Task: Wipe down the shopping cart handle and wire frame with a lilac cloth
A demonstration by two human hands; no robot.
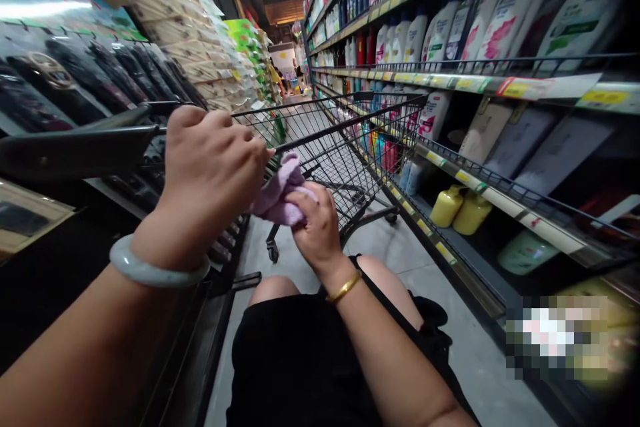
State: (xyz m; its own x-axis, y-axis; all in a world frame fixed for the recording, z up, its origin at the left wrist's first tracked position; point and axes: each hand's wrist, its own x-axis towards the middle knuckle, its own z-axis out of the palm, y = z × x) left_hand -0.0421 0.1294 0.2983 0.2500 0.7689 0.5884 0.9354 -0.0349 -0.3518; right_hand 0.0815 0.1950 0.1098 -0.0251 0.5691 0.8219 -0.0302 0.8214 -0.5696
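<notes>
My left hand [210, 170] is curled shut on the near rim of a black wire shopping cart [350, 140], by its dark handle bar [75, 150]. A pale jade bangle [150, 270] circles that wrist. My right hand [315, 220] is closed on a crumpled lilac cloth [280, 190], which it presses against the cart's near end just right of the left hand. A gold bangle [345, 287] sits on the right wrist. My knees and a black garment [300, 360] show below.
A narrow store aisle with a grey floor [400, 253] runs ahead. Shelves of shampoo bottles [450, 27] and yellow bottles [457, 207] line the right. Hanging dark items [75, 80] and stacked tissue packs [190, 33] line the left. People stand far down the aisle.
</notes>
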